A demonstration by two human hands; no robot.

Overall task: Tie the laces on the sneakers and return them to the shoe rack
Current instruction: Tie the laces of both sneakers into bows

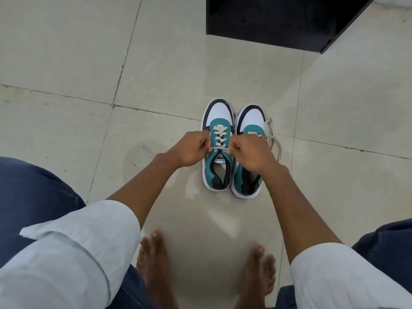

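While both hands work at its top eyelets, the left sneaker (217, 146) stands flat on the tiled floor (89, 63), toe pointing away from the person, near the middle of the floor and just short of a grout line that crosses under the toes. Its cream laces (219, 136) zigzag up the teal tongue, and the two free ends run out sideways at the topmost eyelets, one into each fist. The left hand (191, 150) sits just off the shoe's outer side, fingers curled shut and pinching one lace end; the right hand (247, 152) sits on the other side, partly over the neighbouring shoe, fingers likewise clenched on the other end. Between the two fists the lace is drawn taut and level across the shoe's opening.

The shoe is teal along the sides and tongue, white over the toe with a dark band round the toecap, a white sole and a dark lining at the heel. A label shows inside the tongue.

Touching it on the right stands the right sneaker (249, 175), same colours, its loose lace (273, 139) trailing onto the tiles. Farther off, at the floor's far edge, sits a black shoe rack (278, 21). Nearer, the person's bare feet (151, 259) rest on the tiles, with pale rolled sleeves (78, 241) and blue trousers at either side.
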